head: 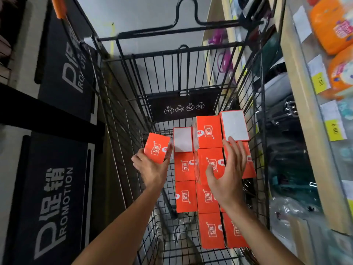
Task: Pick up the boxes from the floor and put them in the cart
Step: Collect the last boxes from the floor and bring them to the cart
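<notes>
Another orange box going into the wire cart (122,119)

Packed orange boxes (210,196) fill the cart's right side in tidy rows, leaving room on the left; the left hand (152,169) grips one orange box (157,147) there, while the right hand (228,173) hovers spread, holding nothing.

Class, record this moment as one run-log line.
left hand: holds orange box over cart | right hand: open above stacked boxes | step: placing

We reach both bare forearms forward. Our left hand (150,167) curls in a grip; our right hand (228,175) spreads flat, fingers straight.
</notes>
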{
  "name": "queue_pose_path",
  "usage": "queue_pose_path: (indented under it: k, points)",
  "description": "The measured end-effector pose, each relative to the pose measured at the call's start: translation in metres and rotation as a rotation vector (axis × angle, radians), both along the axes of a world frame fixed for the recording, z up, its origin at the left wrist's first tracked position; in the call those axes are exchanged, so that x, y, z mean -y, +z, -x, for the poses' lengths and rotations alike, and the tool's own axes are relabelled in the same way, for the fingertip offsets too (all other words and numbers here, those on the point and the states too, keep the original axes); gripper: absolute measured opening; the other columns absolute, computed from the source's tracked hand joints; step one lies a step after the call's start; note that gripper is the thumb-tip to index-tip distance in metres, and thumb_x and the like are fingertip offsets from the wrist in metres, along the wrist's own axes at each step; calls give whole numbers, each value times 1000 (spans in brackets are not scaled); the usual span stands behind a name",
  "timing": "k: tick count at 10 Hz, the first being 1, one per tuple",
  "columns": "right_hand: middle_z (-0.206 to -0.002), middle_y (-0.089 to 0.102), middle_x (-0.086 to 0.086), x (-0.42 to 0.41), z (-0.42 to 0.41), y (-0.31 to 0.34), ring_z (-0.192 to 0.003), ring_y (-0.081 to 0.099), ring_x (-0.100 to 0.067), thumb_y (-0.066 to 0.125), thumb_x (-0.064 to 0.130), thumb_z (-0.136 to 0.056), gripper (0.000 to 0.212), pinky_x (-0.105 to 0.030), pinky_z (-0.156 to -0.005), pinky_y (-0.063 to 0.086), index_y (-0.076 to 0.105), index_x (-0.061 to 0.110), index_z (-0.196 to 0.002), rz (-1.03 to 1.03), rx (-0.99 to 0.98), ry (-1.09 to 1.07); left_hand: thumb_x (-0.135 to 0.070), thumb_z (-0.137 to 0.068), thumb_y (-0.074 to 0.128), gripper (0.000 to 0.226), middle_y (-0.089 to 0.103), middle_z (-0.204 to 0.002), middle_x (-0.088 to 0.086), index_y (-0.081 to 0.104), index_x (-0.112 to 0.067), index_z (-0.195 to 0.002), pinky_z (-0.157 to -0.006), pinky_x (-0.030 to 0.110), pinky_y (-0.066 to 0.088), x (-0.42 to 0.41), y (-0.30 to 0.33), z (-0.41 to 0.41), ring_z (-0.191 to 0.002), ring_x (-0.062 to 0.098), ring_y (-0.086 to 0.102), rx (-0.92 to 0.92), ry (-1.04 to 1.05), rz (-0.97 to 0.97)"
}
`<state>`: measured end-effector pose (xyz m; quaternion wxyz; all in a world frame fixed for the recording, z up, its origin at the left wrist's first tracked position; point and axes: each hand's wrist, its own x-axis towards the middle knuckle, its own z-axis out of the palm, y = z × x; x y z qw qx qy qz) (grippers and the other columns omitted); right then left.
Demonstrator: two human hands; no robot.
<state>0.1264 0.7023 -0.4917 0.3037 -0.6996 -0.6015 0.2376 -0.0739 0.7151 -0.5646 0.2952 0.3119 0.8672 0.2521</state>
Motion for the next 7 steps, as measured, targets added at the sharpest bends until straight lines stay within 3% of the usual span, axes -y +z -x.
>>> queue_pose_path:
  k: [1,2,3,4,5,6,7]
  points:
    - [-160,34,-4,1,1,-8,-154,18,-26,71,15,-79,75,-40,-125,13,42,9,-148,-42,15,10,-49,-61,93,100,35,-126,10,35,-10,-132,-102,46,46,6,-29,-4,-119,25,39,-9,13,14]
    - [-160,33,-3,1,1,-11,-154,16,-26,70,16,-81,74,-43,-126,13,41,8,-149,-40,15,28,-34,-62,93,93,35,-124,12,36,-5,-129,-104,50,45,15,-44,-8,-117,25,38,2,14,18]
    - [-160,34,-5,5,0,-16,-154,16,-26,70,16,-82,74,-54,-122,21,41,7,-149,-47,24,31,-28,-68,90,88,33,-124,13,34,0,-130,-105,40,41,32,-58,-19,-114,20,33,53,-37,70]
    - [-160,34,-6,7,0,-21,-154,16,-26,70,16,-81,74,-52,-123,21,41,6,-148,-36,20,28,-34,-81,81,74,37,-121,15,35,2,-127,-100,33,37,47,-69,-23,-112,25,38,87,-62,130]
    - [-159,34,-7,13,-1,-23,-154,18,-27,70,17,-82,74,-47,-125,18,41,5,-148,-44,22,27,-41,-92,67,60,41,-123,14,38,-2,-126,-100,38,45,54,-63,-15,-116,28,46,107,-139,148]
    - [-160,33,-5,15,1,-16,-153,20,-26,70,20,-82,76,-43,-125,16,40,7,-150,-30,17,61,-47,-94,60,61,39,-133,6,38,-11,-137,-104,42,46,52,-45,-4,-124,23,42,45,-254,142]
    - [-160,32,-2,12,0,6,-152,21,-23,68,26,-82,79,-43,-125,18,37,10,-153,-6,28,125,-38,-96,62,57,38,-143,4,39,-17,-143,-108,36,41,39,11,2,-130,14,38,51,-385,-29]
